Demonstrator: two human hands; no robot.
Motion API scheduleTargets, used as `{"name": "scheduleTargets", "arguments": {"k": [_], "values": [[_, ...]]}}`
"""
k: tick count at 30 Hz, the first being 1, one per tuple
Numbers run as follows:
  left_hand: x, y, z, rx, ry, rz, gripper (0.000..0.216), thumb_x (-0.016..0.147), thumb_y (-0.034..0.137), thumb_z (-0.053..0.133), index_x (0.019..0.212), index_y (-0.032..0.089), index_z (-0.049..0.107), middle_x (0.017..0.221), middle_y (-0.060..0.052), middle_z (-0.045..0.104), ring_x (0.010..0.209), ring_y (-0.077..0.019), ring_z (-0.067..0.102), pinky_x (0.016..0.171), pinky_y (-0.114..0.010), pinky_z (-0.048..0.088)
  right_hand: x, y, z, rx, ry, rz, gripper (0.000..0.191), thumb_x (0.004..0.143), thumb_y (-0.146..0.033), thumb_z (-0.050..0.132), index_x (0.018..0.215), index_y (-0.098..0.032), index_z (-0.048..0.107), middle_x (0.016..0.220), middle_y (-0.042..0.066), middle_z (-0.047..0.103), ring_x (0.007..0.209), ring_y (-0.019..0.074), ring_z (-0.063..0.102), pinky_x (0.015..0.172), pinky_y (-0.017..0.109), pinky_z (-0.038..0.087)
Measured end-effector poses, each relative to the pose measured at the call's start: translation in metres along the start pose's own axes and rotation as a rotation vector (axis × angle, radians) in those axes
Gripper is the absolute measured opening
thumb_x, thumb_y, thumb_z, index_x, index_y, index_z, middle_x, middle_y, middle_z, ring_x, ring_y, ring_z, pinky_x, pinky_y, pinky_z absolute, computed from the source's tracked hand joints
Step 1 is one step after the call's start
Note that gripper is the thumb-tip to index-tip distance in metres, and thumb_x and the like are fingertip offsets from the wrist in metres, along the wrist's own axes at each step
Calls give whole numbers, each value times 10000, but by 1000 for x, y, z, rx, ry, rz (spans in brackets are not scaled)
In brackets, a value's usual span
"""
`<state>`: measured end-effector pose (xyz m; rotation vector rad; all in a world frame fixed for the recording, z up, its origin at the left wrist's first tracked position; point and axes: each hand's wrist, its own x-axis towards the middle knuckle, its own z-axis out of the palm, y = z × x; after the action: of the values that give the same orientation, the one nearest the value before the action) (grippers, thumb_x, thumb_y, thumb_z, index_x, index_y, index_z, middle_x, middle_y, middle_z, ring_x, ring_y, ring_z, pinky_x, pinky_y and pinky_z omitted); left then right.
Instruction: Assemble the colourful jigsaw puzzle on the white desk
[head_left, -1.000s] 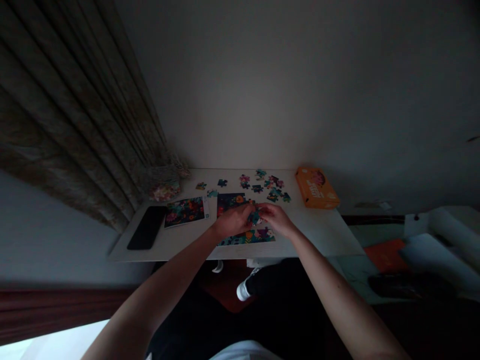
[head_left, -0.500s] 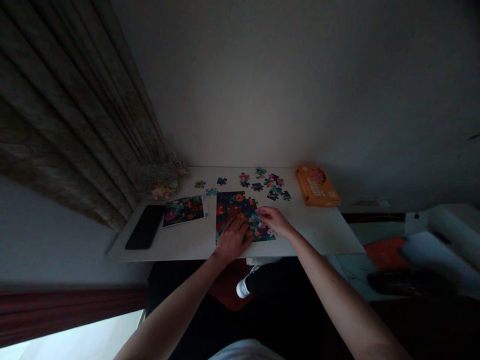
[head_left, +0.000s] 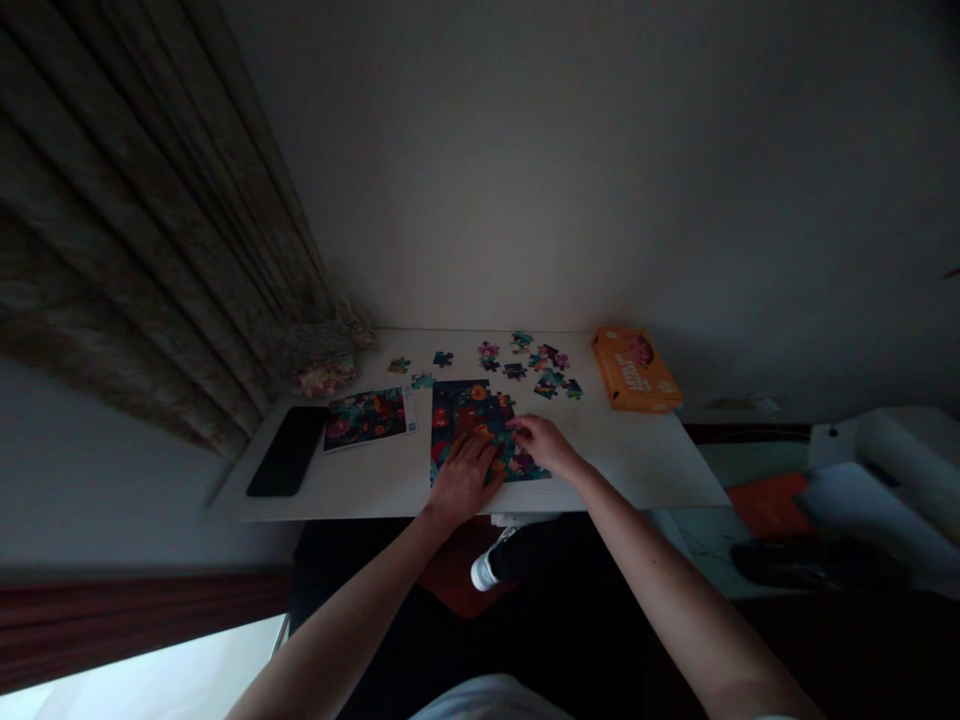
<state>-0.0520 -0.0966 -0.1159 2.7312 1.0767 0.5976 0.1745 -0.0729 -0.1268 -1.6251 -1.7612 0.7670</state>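
Observation:
A partly joined jigsaw puzzle (head_left: 454,400), dark with red, orange and teal patches, lies near the front edge of the white table. My left hand (head_left: 465,470) rests flat across its lower middle, fingers stretched out, covering part of the picture. At the puzzle's stepped right side, my right hand (head_left: 541,440) has thumb and fingers pinched together on a small puzzle piece, mostly hidden by the fingertips. Loose puzzle pieces (head_left: 515,371) are scattered behind the puzzle. Left of it lies a printed picture sheet (head_left: 367,418) in similar colours.
A black phone-like slab (head_left: 286,452) lies at the table's left. An orange box (head_left: 637,370) sits at the back right. Wrapped dried flowers (head_left: 324,375) stand by the curtain (head_left: 165,200). The wall (head_left: 487,180) borders the table's back edge.
My right hand has shifted slightly left and in closer to the puzzle, its fingertips lower over the right side. My left hand stays in place.

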Motion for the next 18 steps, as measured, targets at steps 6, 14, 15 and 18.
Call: {"name": "scheduleTargets", "arguments": {"k": [6, 14, 15, 18], "values": [[-1, 1, 0, -2, 6, 1, 339, 1007, 333, 599, 1322, 212, 627, 1325, -109, 669, 1319, -276, 590, 1230, -497, 393, -4, -3, -1, -109, -1, -24, 265, 877, -115, 672, 1086, -219, 796, 988, 73, 737, 888, 197, 687, 868, 328, 529], [2, 0, 2, 32, 8, 22, 301, 1002, 324, 590, 1269, 196, 644, 1316, -122, 671, 1298, -287, 598, 1199, -505, 415, -13, -3, 4, -184, 27, -57, 282, 913, -150, 694, 1166, -231, 787, 1045, 75, 652, 946, 198, 656, 910, 322, 531], [3, 0, 2, 40, 5, 28, 300, 1002, 324, 590, 1263, 190, 647, 1315, -127, 672, 1293, -292, 601, 1190, -507, 424, -15, -2, 4, -195, 28, -66, 291, 920, -154, 688, 1179, -243, 785, 1051, 73, 649, 956, 198, 655, 922, 324, 532], [6, 0, 1, 55, -5, 32, 300, 1006, 337, 581, 1254, 185, 654, 1292, -140, 684, 1271, -304, 615, 1170, -529, 434, -18, 0, 5, -248, 26, -105, 319, 947, -175, 659, 1225, -281, 772, 1064, 73, 642, 999, 209, 649, 950, 341, 535]]}}
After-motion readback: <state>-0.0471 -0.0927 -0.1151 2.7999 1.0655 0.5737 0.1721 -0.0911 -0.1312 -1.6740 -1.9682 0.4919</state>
